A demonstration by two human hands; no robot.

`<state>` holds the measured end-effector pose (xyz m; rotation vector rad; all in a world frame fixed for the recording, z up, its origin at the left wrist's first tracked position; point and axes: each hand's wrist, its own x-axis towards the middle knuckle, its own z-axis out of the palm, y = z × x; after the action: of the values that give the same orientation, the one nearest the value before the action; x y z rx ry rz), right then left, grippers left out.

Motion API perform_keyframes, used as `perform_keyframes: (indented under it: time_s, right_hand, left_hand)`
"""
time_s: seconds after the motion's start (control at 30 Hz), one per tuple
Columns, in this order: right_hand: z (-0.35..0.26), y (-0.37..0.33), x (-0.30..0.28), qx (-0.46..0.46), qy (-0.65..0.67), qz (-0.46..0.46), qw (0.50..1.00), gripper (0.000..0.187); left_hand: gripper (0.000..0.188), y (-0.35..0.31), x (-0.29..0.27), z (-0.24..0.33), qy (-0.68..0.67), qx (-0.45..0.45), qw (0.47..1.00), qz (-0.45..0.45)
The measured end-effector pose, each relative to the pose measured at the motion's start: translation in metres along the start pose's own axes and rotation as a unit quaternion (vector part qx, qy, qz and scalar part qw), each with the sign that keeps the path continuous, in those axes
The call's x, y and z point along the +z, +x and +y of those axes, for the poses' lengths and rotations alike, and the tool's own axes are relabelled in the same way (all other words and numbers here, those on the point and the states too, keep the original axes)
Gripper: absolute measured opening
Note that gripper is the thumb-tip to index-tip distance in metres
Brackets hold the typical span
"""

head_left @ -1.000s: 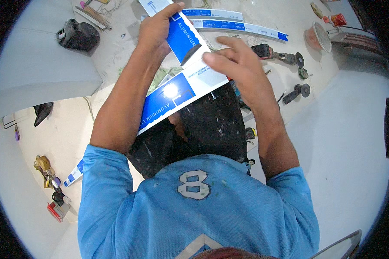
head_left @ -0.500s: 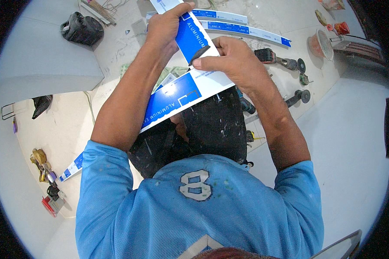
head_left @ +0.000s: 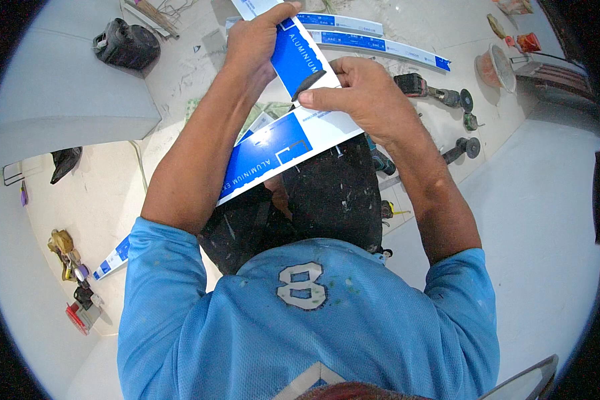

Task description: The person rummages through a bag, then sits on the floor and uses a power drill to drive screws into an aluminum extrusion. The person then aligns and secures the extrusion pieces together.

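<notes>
My left hand (head_left: 255,48) is wrapped round an upper aluminium profile (head_left: 296,57), covered in blue and white film, that slants away from me. Its near end meets a second filmed profile (head_left: 263,157) at an angle, which lies across my thighs and runs down to the left under my left arm. At this corner my right hand (head_left: 363,93) is closed, thumb on the near face and fingers behind the edge. Beside the thumb tip, against the upper profile's end, shows a small dark sliver (head_left: 309,85); I cannot tell its kind.
Two more filmed profiles (head_left: 380,45) lie on the floor ahead. To the right are a cordless grinder (head_left: 440,93), another disc tool (head_left: 461,151) and an orange-brown bucket (head_left: 495,69). A black jerrycan (head_left: 128,45) stands far left; small tools (head_left: 63,250) lie lower left.
</notes>
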<state>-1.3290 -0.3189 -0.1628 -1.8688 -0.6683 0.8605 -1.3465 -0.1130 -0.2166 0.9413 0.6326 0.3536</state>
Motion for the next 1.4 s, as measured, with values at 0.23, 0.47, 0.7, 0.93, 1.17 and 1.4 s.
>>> perform_keyframes:
  time_s: [0.23,0.47,0.7,0.93,1.17,1.4]
  right_hand:
    - [-0.003,0.001,-0.001,0.001,0.010,-0.014,1.000,0.071]
    - [0.013,-0.005,0.001,-0.005,-0.017,0.036,0.999,0.076]
    - [0.030,-0.088,0.012,-0.158,-0.047,0.321,0.933,0.028]
    - [0.027,-0.106,0.059,-0.136,-0.070,0.277,0.949,0.018]
    - [0.031,-0.107,0.063,-0.165,-0.090,0.275,0.943,0.010]
    - [0.031,-0.107,0.070,-0.139,-0.092,0.270,0.948,0.007]
  left_hand:
    - [0.047,0.007,-0.013,-0.005,0.042,0.017,0.999,-0.023]
    - [0.038,0.003,-0.007,0.000,0.044,-0.007,0.999,-0.031]
    - [0.023,0.000,-0.003,-0.001,0.003,-0.002,1.000,0.001]
    - [0.024,-0.004,0.000,0.007,0.019,-0.006,1.000,0.017]
    - [0.023,-0.004,-0.003,0.004,0.014,0.019,1.000,0.005]
    - [0.021,-0.004,-0.003,0.003,0.012,0.021,1.000,0.001]
